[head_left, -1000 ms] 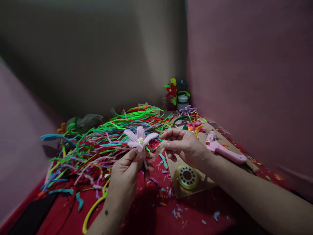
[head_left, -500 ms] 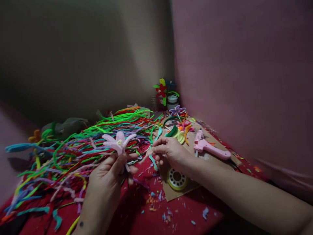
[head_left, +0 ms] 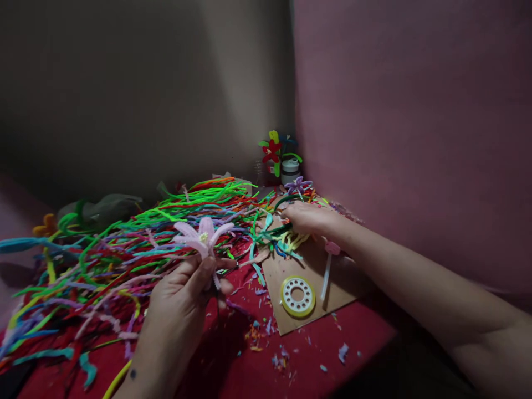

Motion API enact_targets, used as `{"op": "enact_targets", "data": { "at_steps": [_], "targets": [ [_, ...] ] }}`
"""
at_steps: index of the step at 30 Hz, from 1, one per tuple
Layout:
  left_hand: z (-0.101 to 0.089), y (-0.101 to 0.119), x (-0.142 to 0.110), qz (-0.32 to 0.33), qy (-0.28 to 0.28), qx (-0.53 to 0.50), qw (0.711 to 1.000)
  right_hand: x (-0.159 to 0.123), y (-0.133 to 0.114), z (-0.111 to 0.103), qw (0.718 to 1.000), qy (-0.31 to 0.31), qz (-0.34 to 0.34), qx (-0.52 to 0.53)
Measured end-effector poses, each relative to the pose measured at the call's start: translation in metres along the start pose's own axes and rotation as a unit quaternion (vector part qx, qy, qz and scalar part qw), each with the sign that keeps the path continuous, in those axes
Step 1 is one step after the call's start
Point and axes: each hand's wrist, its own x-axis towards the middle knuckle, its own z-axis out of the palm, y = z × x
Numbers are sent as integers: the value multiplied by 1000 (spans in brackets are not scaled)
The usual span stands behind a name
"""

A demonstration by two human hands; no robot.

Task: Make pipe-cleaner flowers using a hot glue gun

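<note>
Pink flower in left hand [head_left: 180, 299], just beside cardboard's [head_left: 270, 277] near edge

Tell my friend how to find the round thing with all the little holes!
Find the red tabletop, then the brown cardboard lying on it. Near the cardboard's front corner is a flat disc. Unlike the thin white stick beside it, it's round, with a yellow edge, a white face and a ring of little holes.

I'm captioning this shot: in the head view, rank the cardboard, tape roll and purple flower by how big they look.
1. Cardboard, though partly covered
2. Tape roll
3. Purple flower, smallest here, but farther back
</note>
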Motion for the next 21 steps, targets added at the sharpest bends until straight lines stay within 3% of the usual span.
{"op": "enact_targets", "data": {
  "at_steps": [6, 11, 21],
  "targets": [
    [0, -2, 1, 4, -10, -11, 1000, 4, 14, 10, 999, 38, -10, 11],
    [-2, -4, 2, 4, -17, 2, 1000, 18, 29, 6, 996, 71, 16, 56],
    [-7, -10, 5, 7, -17, 21, 1000, 20, 27, 6, 994, 73, 38, 71]
  ]
}}
